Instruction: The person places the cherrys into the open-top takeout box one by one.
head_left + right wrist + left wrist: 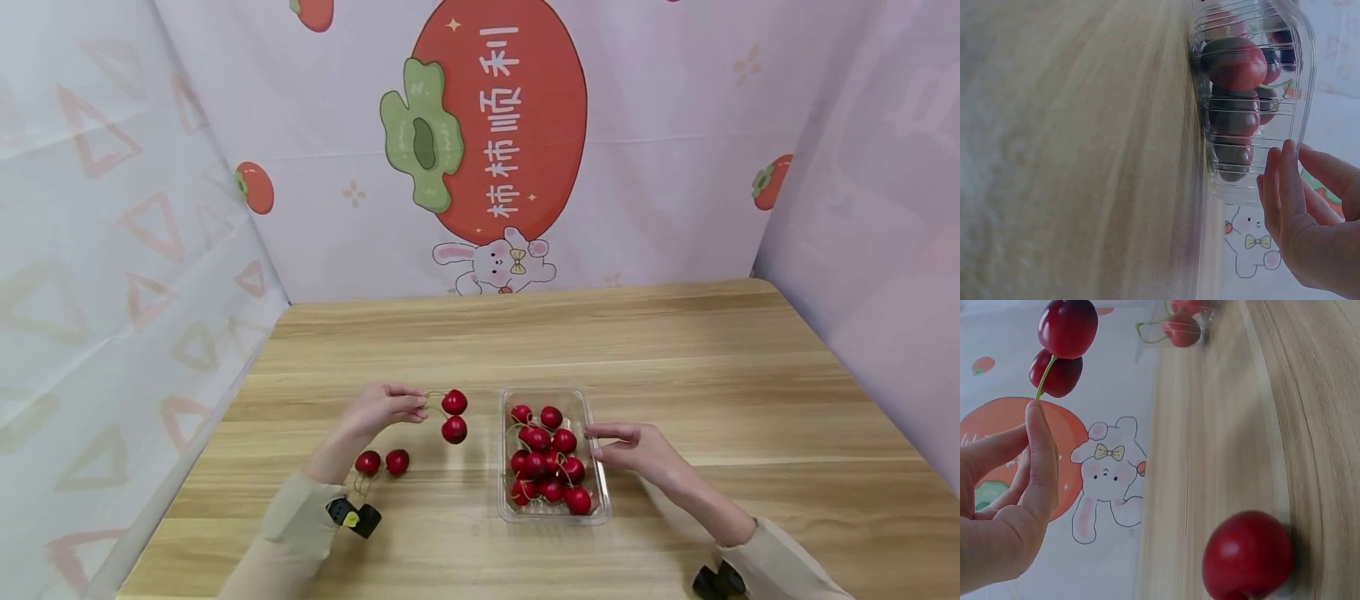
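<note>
Pale printed cloth with a big persimmon and a rabbit walls in the wooden table [675, 375] on three sides. Near the table's front edge, left of centre, the left hand [378, 414] pinches the green stems of a cherry pair [453, 415], two glossy dark-red fruits hanging one above the other, lifted off the wood just left of the tray [504, 450]. The tray is a clear plastic punnet, ribbed at the sides, holding about a dozen red cherries [547, 467] with tangled stems. The right hand [637, 450] lies relaxed with straight fingers at the tray's right wall; whether it touches the plastic cannot be told. Two loose cherries [382, 462] lie on the wood beside the left wrist. In the left wrist view one of them is cut off by the bottom edge and the tray shows only as a blurred corner; in the right wrist view the tabletop is smeared and the fruit is dimmed behind the plastic.
</note>
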`<action>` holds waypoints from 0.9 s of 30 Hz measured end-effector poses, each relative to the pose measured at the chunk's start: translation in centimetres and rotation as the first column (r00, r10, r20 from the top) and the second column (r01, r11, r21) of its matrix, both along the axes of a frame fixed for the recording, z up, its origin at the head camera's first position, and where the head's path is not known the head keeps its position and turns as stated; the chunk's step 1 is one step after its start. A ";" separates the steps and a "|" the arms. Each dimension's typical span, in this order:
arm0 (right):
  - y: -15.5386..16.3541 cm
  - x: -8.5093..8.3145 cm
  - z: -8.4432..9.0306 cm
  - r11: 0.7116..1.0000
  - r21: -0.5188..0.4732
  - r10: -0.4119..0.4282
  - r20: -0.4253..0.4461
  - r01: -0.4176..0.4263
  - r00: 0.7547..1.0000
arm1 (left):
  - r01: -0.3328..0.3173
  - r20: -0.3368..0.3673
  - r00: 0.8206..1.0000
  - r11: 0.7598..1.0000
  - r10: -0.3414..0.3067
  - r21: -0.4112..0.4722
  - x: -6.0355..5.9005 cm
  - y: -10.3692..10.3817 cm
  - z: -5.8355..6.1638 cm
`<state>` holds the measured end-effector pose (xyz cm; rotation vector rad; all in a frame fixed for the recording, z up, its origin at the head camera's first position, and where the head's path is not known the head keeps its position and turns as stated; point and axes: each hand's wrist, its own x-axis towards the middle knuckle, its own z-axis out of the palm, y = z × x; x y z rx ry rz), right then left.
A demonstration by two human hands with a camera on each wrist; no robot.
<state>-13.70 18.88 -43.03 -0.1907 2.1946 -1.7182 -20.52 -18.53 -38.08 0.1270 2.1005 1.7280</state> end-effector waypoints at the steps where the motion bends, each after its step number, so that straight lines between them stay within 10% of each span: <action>1: 0.0 0.0 0.0 1.000 0.001 -0.005 0.004 0.005 1.000 | 0.006 0.000 1.000 1.000 -0.006 0.001 -0.1 0.4 0.0; 27: 0.0 -0.1 0.1 0.999 -0.037 0.007 0.005 -0.007 1.000 | 0.037 0.072 0.996 0.981 -0.051 0.191 -1.1 7.7 -0.4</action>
